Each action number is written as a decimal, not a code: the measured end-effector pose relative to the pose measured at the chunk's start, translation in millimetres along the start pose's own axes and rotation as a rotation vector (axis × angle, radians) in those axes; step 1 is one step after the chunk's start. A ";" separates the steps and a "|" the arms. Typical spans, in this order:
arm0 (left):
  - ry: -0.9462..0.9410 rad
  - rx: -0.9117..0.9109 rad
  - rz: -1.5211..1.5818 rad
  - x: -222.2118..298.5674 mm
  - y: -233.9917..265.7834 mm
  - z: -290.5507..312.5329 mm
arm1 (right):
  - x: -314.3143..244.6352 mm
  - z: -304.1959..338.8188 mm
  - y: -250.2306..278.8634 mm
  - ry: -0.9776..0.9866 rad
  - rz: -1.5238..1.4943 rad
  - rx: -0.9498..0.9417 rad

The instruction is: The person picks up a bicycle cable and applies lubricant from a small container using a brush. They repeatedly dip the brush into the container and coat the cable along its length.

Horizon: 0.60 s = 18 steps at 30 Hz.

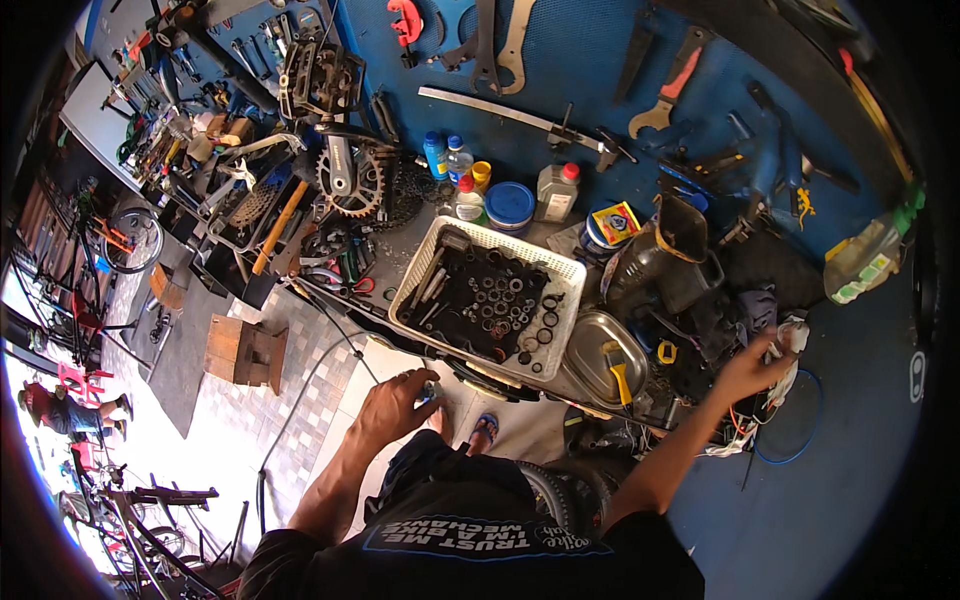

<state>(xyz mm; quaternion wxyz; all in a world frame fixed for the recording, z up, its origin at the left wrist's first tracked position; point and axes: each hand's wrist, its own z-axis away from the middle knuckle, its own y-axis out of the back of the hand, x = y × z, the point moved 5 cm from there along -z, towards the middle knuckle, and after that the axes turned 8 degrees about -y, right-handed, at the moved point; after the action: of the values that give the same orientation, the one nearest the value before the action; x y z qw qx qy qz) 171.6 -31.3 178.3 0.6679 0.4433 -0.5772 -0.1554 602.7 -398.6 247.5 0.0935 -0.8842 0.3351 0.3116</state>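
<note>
My left hand (388, 412) is closed in front of the bench edge, below the basket. A small bluish, shiny piece (428, 392) shows at its fingertips, too small to name. At the right end of the bench my right hand (750, 372) reaches out, its fingers curled at a crumpled white rag (797, 336). Between the hands stands a cream plastic basket (574, 300) with many small metal rings and dark round parts on a black, oily bottom. Beside it a steel tray (585, 372) carries a brush with a yellow handle (622, 383).
Bottles (434, 155), a blue-lidded tub (510, 205) and a grey container with a red cap (557, 192) line the back. Cranks (345, 180) and a wooden-handled hammer (280, 228) lie left. A black hose (300, 412) hangs down. Tools cover the blue wall (585, 110).
</note>
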 end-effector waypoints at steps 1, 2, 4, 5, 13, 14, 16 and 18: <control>-0.006 0.003 -0.002 -6.1 3.9 -5.9 | -27.0 40.8 -11.2 0.024 -0.146 -0.118; -0.003 0.008 -0.010 -11.6 8.9 -10.8 | -68.3 79.5 -29.7 -0.080 -0.200 -0.261; -0.041 0.033 -0.024 -18.1 19.3 -21.2 | -143.1 134.8 -70.4 -0.001 -0.166 -0.677; -0.056 0.042 -0.010 -21.1 23.4 -25.4 | -170.4 156.1 -92.0 0.118 -0.183 -0.793; -0.097 0.101 0.120 -58.3 41.0 -32.0 | -248.0 238.4 -281.4 0.507 0.378 -1.392; -0.079 0.089 0.125 -67.4 39.4 -27.0 | -253.0 242.8 -301.4 0.549 0.503 -1.507; -0.038 0.055 0.139 -83.1 38.9 -19.0 | -254.2 253.1 -334.1 0.670 0.708 -1.668; -0.014 0.063 0.148 -94.1 42.2 -11.0 | -246.7 262.5 -354.8 0.778 0.815 -1.752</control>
<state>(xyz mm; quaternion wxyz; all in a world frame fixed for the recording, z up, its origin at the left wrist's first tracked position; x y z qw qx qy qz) 142.0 64.5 151.9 0.6591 0.4192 -0.6178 -0.0906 562.1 100.4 176.5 -0.8080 -0.5015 0.2719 0.1472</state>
